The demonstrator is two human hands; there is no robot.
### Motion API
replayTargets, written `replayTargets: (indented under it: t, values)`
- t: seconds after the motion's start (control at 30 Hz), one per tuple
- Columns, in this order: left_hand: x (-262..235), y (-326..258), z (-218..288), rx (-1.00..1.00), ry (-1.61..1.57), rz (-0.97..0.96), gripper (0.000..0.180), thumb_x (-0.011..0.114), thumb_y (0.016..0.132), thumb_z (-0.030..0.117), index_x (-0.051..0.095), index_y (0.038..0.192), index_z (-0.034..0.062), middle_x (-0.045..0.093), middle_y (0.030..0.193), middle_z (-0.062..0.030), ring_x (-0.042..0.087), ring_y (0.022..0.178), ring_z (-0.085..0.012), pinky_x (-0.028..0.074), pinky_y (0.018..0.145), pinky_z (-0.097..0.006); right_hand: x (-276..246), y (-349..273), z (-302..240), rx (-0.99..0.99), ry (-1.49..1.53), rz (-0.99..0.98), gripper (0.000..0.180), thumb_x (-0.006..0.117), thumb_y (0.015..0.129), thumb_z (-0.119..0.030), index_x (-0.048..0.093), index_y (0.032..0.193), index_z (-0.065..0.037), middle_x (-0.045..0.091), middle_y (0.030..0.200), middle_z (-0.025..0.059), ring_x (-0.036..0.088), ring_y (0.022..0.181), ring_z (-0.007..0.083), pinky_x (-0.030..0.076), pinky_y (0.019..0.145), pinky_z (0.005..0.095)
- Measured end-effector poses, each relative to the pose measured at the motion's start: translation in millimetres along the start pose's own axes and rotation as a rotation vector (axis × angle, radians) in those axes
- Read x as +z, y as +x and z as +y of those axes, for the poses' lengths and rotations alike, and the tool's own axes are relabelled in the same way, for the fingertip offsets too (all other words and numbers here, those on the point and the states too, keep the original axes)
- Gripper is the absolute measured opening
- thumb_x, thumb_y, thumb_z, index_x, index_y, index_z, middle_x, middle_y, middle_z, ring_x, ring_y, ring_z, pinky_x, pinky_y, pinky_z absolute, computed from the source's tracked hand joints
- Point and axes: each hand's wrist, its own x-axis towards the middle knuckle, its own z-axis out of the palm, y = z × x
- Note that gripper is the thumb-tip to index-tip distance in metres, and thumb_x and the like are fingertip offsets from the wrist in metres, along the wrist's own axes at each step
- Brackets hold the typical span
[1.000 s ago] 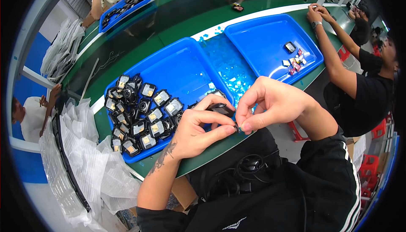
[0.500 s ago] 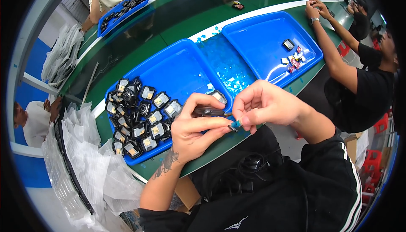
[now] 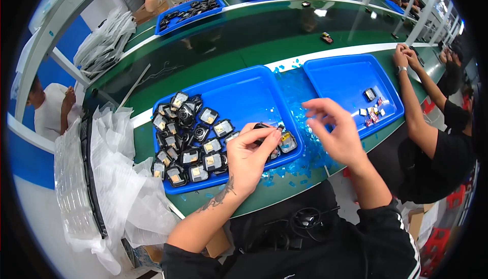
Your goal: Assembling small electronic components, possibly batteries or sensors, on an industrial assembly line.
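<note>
My left hand (image 3: 249, 149) is closed, pinching a small dark electronic casing (image 3: 261, 126) between thumb and fingers; most of it is hidden. It hovers over the near right corner of a blue tray (image 3: 239, 78). To the right, my right hand (image 3: 335, 132) is raised with fingers apart and nothing visible in them. Beside the left hand, a casing with a yellow patch (image 3: 288, 142) lies in the tray corner. Many black watch-like casings (image 3: 190, 156) with pale square faces are heaped in the tray's left part.
A second blue tray (image 3: 330, 68) at the right holds one casing (image 3: 369, 94) and several small red and white pieces (image 3: 375, 115). Blue film scraps (image 3: 291, 93) litter the green table between the trays. Translucent plastic sheets (image 3: 112, 162) hang at the left. A co-worker's arms (image 3: 417, 96) are at the right.
My right hand has let go of the small blue strip it was pinching and moved away to the right, its fingers spreading. The left hand still holds the dark casing. The view has shifted.
</note>
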Motion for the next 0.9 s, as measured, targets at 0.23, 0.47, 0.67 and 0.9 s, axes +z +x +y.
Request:
replayTargets:
  t: [0.23,0.47,0.67,0.9]
  values:
    - [0,1,3,0.115,0.045,-0.091,0.027,0.059,0.093,0.000,0.061,0.119,-0.0032,0.058,0.111,-0.0097,0.063,0.092,-0.0129,0.052,0.077,-0.024,32,-3,-10,0.046,0.477,-0.025,0.012,0.066,0.087,-0.002,0.067,0.099,0.002,0.064,0.096,0.0061,0.061,0.083,0.0096,0.051,0.069,0.0224]
    - [-3,5,6,-0.083,-0.142,0.079,0.035,0.058,0.092,0.000,0.054,0.127,0.0002,0.065,0.112,-0.0125,0.064,0.096,-0.0132,0.054,0.081,-0.026,15,-12,-27,-0.046,0.179,0.008,0.016,0.066,0.083,0.003,0.070,0.098,0.003,0.068,0.087,0.0114,0.065,0.075,0.0147,0.052,0.068,0.0257]
    - [0,3,7,-0.148,-0.289,0.105,0.022,0.065,0.091,0.007,0.065,0.110,-0.0039,0.068,0.103,-0.0095,0.065,0.091,-0.0129,0.055,0.080,-0.026,35,-11,-28,-0.089,0.077,-0.057,0.018,0.068,0.081,0.004,0.071,0.099,0.001,0.068,0.083,0.0111,0.062,0.066,0.0141,0.049,0.061,0.0248]
    - [0,1,4,-0.026,-0.180,0.245,0.018,0.062,0.093,0.007,0.061,0.108,-0.0024,0.069,0.097,-0.0100,0.068,0.084,-0.0148,0.058,0.072,-0.029,33,-13,-18,0.109,0.328,0.049,0.026,0.065,0.087,0.000,0.063,0.113,0.003,0.065,0.086,0.0048,0.058,0.071,0.0071,0.049,0.061,0.0210]
